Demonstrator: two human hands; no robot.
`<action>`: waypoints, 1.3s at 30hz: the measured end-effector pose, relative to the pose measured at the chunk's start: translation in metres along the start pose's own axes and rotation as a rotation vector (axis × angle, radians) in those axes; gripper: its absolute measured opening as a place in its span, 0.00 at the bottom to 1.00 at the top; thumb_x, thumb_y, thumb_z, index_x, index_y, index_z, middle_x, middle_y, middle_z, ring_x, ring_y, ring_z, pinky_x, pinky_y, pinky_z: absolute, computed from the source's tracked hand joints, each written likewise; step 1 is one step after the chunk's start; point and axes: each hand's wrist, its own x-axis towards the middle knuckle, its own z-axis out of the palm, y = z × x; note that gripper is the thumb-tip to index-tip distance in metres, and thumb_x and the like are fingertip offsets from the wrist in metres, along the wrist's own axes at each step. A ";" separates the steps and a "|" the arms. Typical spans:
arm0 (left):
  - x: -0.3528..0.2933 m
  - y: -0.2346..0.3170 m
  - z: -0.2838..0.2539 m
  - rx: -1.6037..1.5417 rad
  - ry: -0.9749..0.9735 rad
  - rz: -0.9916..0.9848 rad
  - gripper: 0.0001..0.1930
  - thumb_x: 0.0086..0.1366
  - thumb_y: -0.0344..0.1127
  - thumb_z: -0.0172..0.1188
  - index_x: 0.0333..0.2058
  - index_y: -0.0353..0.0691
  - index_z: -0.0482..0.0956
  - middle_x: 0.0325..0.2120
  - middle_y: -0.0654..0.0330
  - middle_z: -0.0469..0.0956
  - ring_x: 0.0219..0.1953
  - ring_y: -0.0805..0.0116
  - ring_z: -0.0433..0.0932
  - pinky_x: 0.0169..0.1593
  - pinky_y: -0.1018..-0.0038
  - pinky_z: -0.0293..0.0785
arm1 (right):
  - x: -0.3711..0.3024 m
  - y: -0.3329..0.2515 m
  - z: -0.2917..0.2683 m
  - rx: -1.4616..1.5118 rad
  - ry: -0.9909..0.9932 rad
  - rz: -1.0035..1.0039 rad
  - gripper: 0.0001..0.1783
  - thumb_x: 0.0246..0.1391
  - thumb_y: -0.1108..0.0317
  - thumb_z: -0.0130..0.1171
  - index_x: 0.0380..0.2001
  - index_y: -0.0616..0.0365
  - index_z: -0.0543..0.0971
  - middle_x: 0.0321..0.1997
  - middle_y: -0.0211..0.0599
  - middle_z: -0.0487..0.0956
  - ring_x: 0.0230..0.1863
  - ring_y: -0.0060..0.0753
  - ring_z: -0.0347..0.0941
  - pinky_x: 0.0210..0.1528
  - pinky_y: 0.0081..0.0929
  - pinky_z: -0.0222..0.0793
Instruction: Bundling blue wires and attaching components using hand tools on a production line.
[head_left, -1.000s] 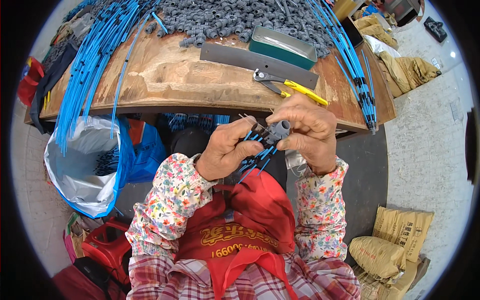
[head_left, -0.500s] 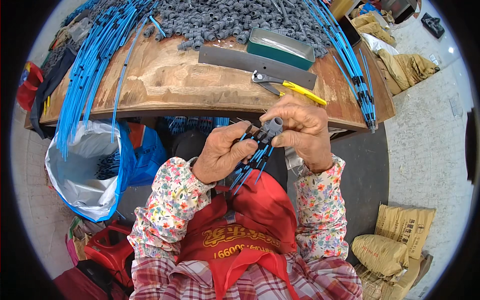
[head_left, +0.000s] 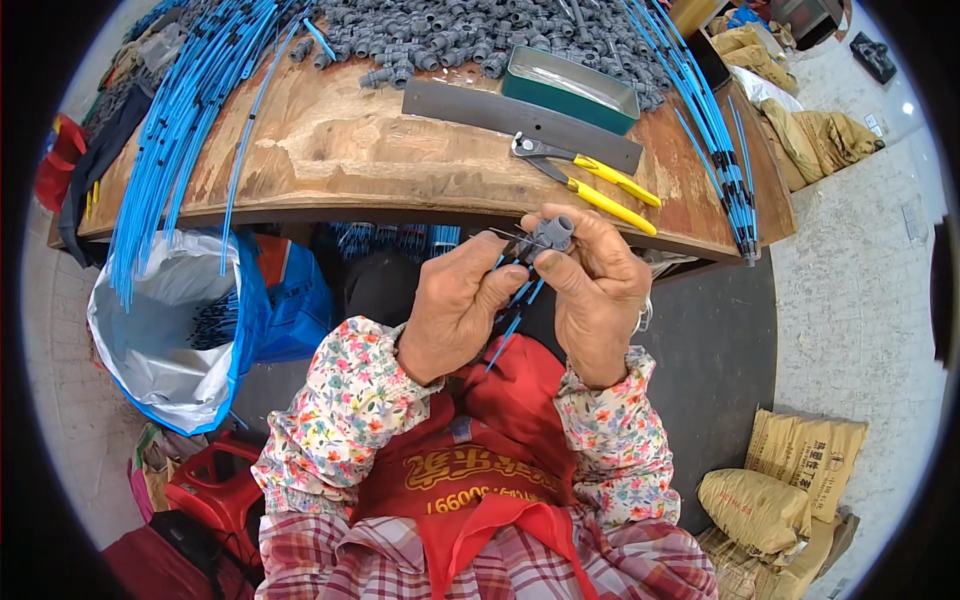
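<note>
Just off the table's front edge, my two hands are close together over my lap. My right hand (head_left: 595, 300) pinches a grey plastic pipe fitting (head_left: 556, 232) between thumb and fingers, its round opening tilted up. Closed beside it, my left hand (head_left: 455, 305) grips a bundle of thin blue rods (head_left: 510, 332) with black sections, which hang down between the hands. Thin dark strands stick out between the left fingers and the fitting. Fingers hide how the rods and the fitting meet. Yellow-handled nippers (head_left: 612, 208) lie on the table beyond my right hand.
On the wooden table (head_left: 330, 145) are a flat metal bar (head_left: 465, 112), a green tray (head_left: 575, 104) and a heap of grey fittings (head_left: 440, 35). Long blue rods (head_left: 190, 130) overhang its left side; more rods (head_left: 715, 130) lie right. A blue-and-white bag (head_left: 150, 360) stands lower left.
My right hand has lowered slightly, turning the fitting, and its forearm has drawn inward. The hands are closer round the bundle and hide more of the rods. The nippers' handles now show fully.
</note>
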 end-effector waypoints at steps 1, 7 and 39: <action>0.001 0.000 -0.001 0.084 -0.003 0.081 0.10 0.66 0.33 0.52 0.36 0.30 0.72 0.21 0.57 0.69 0.22 0.65 0.70 0.26 0.73 0.65 | 0.000 0.000 -0.001 0.054 0.006 0.023 0.21 0.46 0.78 0.63 0.46 0.71 0.73 0.42 0.47 0.78 0.44 0.29 0.75 0.49 0.24 0.69; 0.004 -0.006 -0.001 0.310 -0.008 0.292 0.07 0.63 0.28 0.52 0.39 0.31 0.68 0.26 0.48 0.68 0.27 0.46 0.71 0.30 0.62 0.67 | 0.005 -0.001 -0.009 0.046 -0.011 -0.024 0.20 0.45 0.79 0.63 0.44 0.71 0.75 0.41 0.48 0.79 0.44 0.33 0.76 0.49 0.28 0.70; -0.003 -0.014 -0.011 -0.596 -0.260 -0.205 0.07 0.58 0.28 0.63 0.33 0.30 0.76 0.28 0.63 0.75 0.28 0.82 0.71 0.30 0.85 0.67 | 0.019 -0.013 -0.030 -0.057 -0.366 -0.181 0.20 0.39 0.64 0.69 0.34 0.68 0.78 0.31 0.46 0.79 0.36 0.39 0.73 0.41 0.32 0.67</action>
